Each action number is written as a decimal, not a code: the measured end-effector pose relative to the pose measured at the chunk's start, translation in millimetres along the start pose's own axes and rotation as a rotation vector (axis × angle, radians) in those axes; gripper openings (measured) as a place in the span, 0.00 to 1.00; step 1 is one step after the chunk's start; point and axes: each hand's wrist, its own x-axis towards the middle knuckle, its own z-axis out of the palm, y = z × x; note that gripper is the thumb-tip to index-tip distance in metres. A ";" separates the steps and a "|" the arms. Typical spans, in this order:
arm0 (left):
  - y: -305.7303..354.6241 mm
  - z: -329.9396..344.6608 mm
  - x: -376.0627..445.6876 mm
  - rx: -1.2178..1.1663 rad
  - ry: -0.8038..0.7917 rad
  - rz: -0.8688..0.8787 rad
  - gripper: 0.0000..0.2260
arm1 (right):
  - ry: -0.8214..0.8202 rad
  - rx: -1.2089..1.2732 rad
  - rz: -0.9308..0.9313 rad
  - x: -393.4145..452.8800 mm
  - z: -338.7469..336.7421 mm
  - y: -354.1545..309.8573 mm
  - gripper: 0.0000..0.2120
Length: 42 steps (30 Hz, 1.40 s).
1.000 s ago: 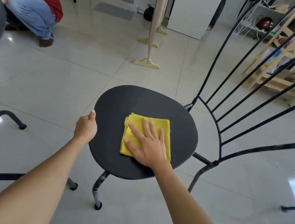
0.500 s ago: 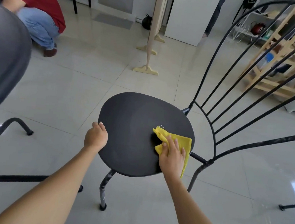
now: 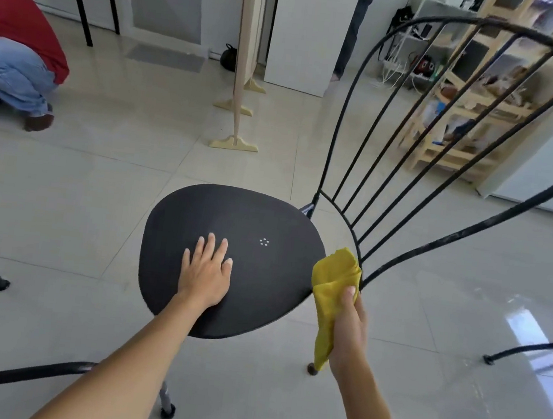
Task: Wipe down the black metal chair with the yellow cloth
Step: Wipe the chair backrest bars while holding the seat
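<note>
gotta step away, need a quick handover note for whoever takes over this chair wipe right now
Left hand: open, palm flat on the chair seat, steadying it.
Right hand: shut on the yellow cloth, bunched up at the seat's right edge, right beside the base of the backrest bars.
Done: cannot tell from this view how much of the seat has been wiped.
Left: likely the backrest bars and outer frame, which look dusty, then the legs.
</note>
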 end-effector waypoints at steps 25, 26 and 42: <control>127.1 62.6 15.6 0.181 0.015 0.490 0.26 | 0.103 0.106 -0.338 56.7 -33.2 -35.5 0.15; 127.2 62.9 15.5 0.179 0.029 0.492 0.28 | 0.108 0.031 -0.345 59.2 -32.1 -30.1 0.14; 125.9 66.5 18.6 0.082 0.039 0.471 0.30 | 0.279 -0.340 -0.522 53.6 -48.7 -64.3 0.09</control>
